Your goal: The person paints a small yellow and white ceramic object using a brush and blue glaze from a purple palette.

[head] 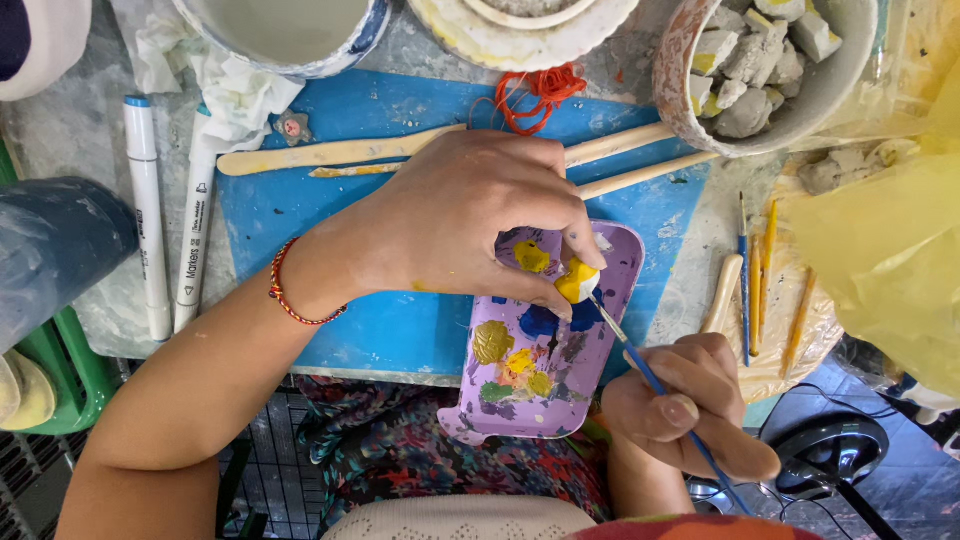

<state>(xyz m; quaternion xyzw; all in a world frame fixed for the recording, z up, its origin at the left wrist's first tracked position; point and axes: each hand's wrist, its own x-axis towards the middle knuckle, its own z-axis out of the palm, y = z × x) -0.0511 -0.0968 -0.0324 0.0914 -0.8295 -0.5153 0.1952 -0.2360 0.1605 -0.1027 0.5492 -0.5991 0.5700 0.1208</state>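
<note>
The left hand (455, 215) reaches over the blue mat (400, 330) and pinches a small clay piece (577, 281), yellow and white, between thumb and fingertips, holding it just above the upper part of the purple palette (545, 385). The right hand (690, 400) is closed around a thin blue-handled brush (650, 375), gripped like a pencil, with its tip touching the lower side of the clay piece. The palette sits at the near edge of the counter (60, 130), half over the mat, and carries blobs of yellow, gold, blue, green and orange paint. Judging from this, the step in hand is painting the little piece, with yellow already on part of it and white still showing. The next stroke calls for a steady pinch and a light touch of the bristles, since the piece is small and the fingers crowd the surface being painted; turning it between the fingertips would expose the unpainted side without smearing wet colour. Behind the left hand lie wooden modelling sticks (330, 155), a tangle of red thread (540, 95) and a bowl of grey clay lumps (760, 70); two white markers (150, 220) lie to the left, and more brushes (760, 270) rest to the right.
</note>
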